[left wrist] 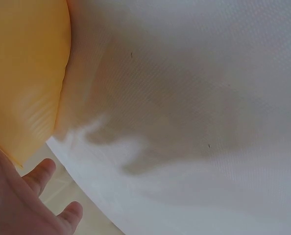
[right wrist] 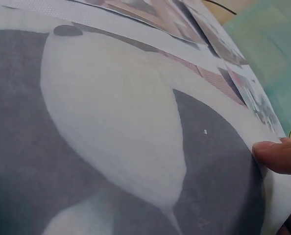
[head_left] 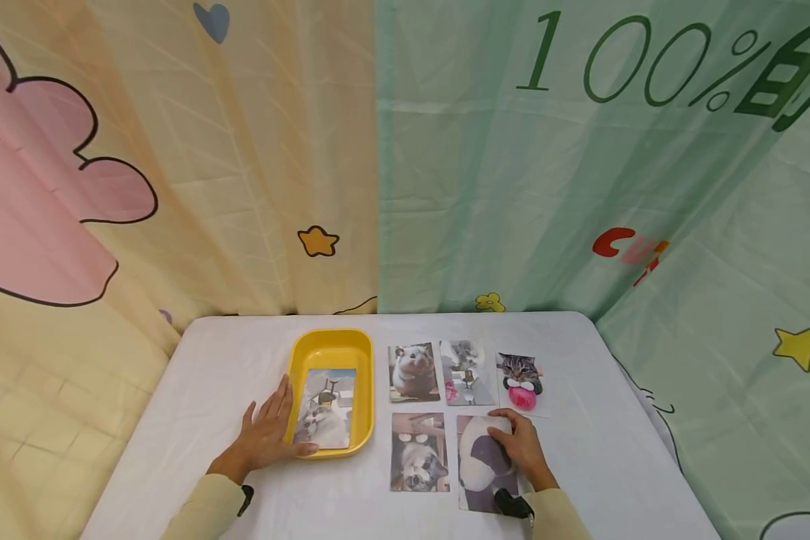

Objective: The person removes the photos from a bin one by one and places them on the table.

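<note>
My left hand (head_left: 268, 430) rests against the left side of the yellow tray (head_left: 367, 427), fingers spread along the wall and thumb across its near corner. A picture card (head_left: 327, 412) of a fluffy cat lies in the tray. On the right, my right hand (head_left: 525, 448) pinches the top right edge of a picture card (head_left: 479, 465) with white and dark-grey shapes. In the right wrist view the thumb (right wrist: 278, 156) lies on that card's face (right wrist: 121, 112), and other fingers are tucked under its edge. The left wrist view shows the tray's outer wall (left wrist: 28, 73) beside spread fingers.
Behind the held card lie a hamster card (head_left: 414, 373), a grey cat card (head_left: 468, 373) and a tabby cat card (head_left: 521, 382). An upside-down cat card (head_left: 419, 454) lies left of it. Patterned curtains (head_left: 445, 187) surround the white table (head_left: 243, 345).
</note>
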The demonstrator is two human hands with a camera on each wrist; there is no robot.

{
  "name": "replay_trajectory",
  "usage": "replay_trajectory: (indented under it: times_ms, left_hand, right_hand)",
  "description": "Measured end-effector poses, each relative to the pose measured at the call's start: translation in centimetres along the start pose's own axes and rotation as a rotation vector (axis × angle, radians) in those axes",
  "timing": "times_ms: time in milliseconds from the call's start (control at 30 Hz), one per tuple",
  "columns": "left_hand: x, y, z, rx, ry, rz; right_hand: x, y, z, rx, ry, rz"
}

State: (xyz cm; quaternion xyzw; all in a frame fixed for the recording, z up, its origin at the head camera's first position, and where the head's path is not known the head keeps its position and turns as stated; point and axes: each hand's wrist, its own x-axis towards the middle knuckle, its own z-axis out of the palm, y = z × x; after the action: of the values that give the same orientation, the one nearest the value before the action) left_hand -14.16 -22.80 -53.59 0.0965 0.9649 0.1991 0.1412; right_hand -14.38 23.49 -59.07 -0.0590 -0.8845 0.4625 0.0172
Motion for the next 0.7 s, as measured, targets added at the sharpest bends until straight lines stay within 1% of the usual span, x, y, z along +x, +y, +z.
replay_trajectory:
  times_ms: [67, 200, 267, 333, 400, 500, 567, 700]
  left_hand:
    - [0.0, 0.0, 0.0, -0.006, 0.004, 0.0]
    - [0.0, 0.0, 0.1, -0.018, 0.003, 0.006]
    - [0.0, 0.0, 0.0, -0.021, 0.004, 0.011]
    - [-0.1, 0.0, 0.0, -0.019, 0.004, 0.011]
    - [-0.1, 0.0, -0.1, -0.019, 0.003, 0.008]
    - [-0.2, 0.1, -0.1, -0.024, 0.003, 0.015]
    - [-0.2, 0.1, -0.2, -0.024, 0.005, 0.018]
    - [-0.3, 0.1, -0.2, -0.018, 0.005, 0.019]
  right_hand:
    - [-0.1, -0.3, 0.0, -0.004, 0.019, -0.016]
    - [-0.2, -1.1, -0.3, 0.003, 0.13, -0.075]
    - [-0.2, -1.8, -0.4, 0.026, 0.183, -0.112]
    - [-0.1, -2.6, -0.2, 0.05, 0.212, -0.15]
    - [0.1, -3.5, 0.0, 0.081, 0.206, -0.177]
    - [0.3, -4.8, 0.8, 0.113, 0.175, -0.216]
    - [0.5, -5.7, 1.6, 0.144, 0.136, -0.235]
    - [0.7, -7.6, 3.5, 0.213, 0.051, -0.3]
